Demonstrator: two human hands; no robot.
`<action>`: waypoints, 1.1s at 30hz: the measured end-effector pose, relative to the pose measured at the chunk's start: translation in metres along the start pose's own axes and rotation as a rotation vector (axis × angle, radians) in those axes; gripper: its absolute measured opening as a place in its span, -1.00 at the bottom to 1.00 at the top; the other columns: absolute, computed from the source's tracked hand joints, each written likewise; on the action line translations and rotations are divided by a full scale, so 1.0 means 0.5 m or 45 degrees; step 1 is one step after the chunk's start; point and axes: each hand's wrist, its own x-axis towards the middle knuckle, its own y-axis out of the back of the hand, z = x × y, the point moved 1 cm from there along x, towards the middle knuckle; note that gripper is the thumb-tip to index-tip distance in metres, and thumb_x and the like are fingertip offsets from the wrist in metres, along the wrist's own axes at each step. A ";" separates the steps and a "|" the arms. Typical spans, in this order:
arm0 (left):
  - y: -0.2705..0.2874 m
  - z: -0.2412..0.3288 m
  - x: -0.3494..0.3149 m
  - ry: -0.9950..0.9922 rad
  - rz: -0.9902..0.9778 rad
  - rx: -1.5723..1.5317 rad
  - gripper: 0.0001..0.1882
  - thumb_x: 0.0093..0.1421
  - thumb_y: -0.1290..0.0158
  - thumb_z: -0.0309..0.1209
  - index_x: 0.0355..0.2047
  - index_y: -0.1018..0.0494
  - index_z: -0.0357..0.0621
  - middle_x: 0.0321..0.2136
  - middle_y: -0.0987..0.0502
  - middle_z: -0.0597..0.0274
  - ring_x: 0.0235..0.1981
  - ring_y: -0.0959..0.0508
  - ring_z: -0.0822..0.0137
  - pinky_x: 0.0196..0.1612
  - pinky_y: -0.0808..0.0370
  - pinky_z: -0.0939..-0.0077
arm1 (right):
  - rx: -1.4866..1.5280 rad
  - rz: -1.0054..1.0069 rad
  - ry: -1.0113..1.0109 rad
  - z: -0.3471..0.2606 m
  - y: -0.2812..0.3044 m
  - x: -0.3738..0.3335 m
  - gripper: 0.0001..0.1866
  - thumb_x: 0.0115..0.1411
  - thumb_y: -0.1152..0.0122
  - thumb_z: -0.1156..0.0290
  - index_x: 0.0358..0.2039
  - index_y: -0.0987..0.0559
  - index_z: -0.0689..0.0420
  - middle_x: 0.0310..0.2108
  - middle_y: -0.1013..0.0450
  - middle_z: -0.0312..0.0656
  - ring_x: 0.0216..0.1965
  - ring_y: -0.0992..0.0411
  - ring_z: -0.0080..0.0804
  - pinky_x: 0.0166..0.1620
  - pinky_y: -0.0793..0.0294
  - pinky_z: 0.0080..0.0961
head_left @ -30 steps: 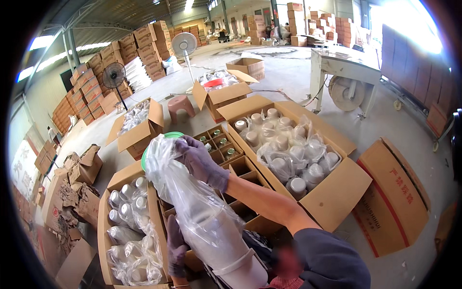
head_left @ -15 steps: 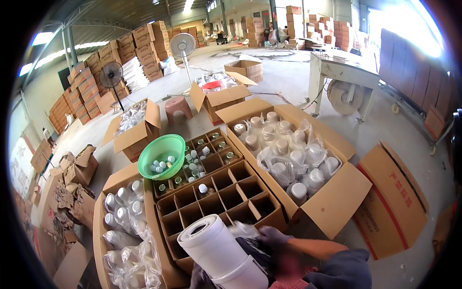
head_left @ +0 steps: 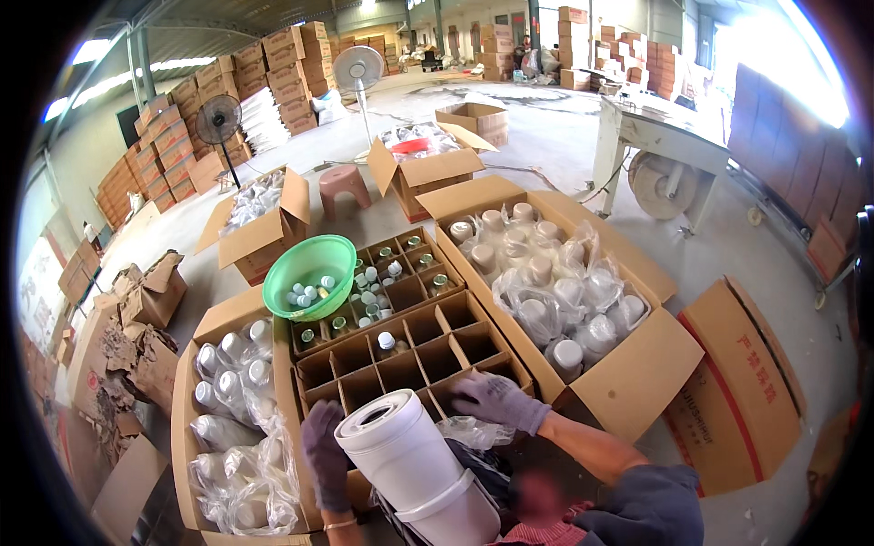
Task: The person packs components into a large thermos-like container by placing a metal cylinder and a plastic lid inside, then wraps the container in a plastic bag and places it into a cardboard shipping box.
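Observation:
My left hand (head_left: 326,455), in a grey glove, is at the near left corner of the divided cardboard carton (head_left: 414,369), fingers extended and holding nothing visible. At the carton's near right, my right hand (head_left: 499,402), gloved too, rests on the dividers with its fingers apart. Beneath it lies a crumpled clear plastic bag (head_left: 478,433). Between my arms a large white cylinder (head_left: 401,455) with a round opening on top leans and hides part of the carton. One small white-capped bottle (head_left: 387,343) stands in a compartment; the other visible compartments look empty.
Behind it, another divided carton holds glass bottles and white caps (head_left: 369,298), with a green bowl (head_left: 309,278) of caps on it. Open cartons of bagged white bottles flank it left (head_left: 232,382) and right (head_left: 542,273). A stool (head_left: 343,187) and fan (head_left: 359,71) stand beyond.
My right hand has moved up and forward off the plastic bag onto the dividers. My left hand has come out from behind the white cylinder to the carton's left corner.

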 end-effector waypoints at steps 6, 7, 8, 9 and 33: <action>-0.129 -0.027 -0.004 0.426 -0.052 -0.595 -0.26 0.38 0.37 0.15 -0.21 -0.51 -0.35 -0.08 -0.54 -0.02 -0.13 -0.55 0.20 0.02 -0.47 0.34 | 0.525 0.204 0.579 -0.213 0.034 0.111 -0.72 0.25 -0.10 0.39 -0.05 -0.56 0.16 -0.08 -0.47 -0.13 0.04 -0.39 -0.22 0.16 -0.29 -0.29; -0.108 -0.029 -0.008 0.366 -0.036 -0.471 -0.27 0.38 0.37 0.14 -0.22 -0.51 -0.34 -0.09 -0.55 -0.01 -0.14 -0.55 0.22 0.01 -0.48 0.35 | 0.680 0.079 0.540 -0.191 -0.002 0.122 -0.73 0.31 -0.07 0.31 -0.09 -0.57 0.18 0.00 -0.42 -0.11 0.11 -0.32 -0.29 0.22 -0.20 -0.32; -0.090 -0.035 -0.015 0.315 -0.016 -0.352 -0.27 0.38 0.38 0.13 -0.23 -0.52 -0.34 -0.10 -0.55 0.00 -0.14 -0.55 0.24 -0.01 -0.48 0.35 | 0.959 -0.022 0.483 -0.158 -0.026 0.127 -0.71 0.32 -0.05 0.27 -0.08 -0.56 0.18 0.02 -0.40 -0.12 0.12 -0.31 -0.31 0.23 -0.18 -0.33; -0.080 -0.033 -0.024 0.230 0.108 -0.065 -0.34 0.41 0.36 0.06 -0.21 -0.50 -0.32 -0.16 -0.56 0.05 -0.20 -0.54 0.31 -0.09 -0.48 0.42 | 1.230 -0.119 0.415 -0.124 -0.045 0.131 -0.69 0.34 -0.03 0.23 -0.08 -0.56 0.18 0.03 -0.39 -0.12 0.13 -0.30 -0.32 0.24 -0.16 -0.35; -0.113 0.072 0.053 -0.001 0.052 0.512 -0.51 0.12 -0.13 -0.50 0.07 -0.33 -0.32 -0.09 -0.49 0.11 -0.13 -0.50 0.35 -0.02 -0.46 0.45 | 1.803 -0.269 -0.359 -0.100 -0.094 0.258 -0.21 0.36 0.38 -0.25 0.06 -0.48 0.26 -0.07 -0.49 -0.18 -0.03 -0.41 -0.50 0.09 -0.35 -0.50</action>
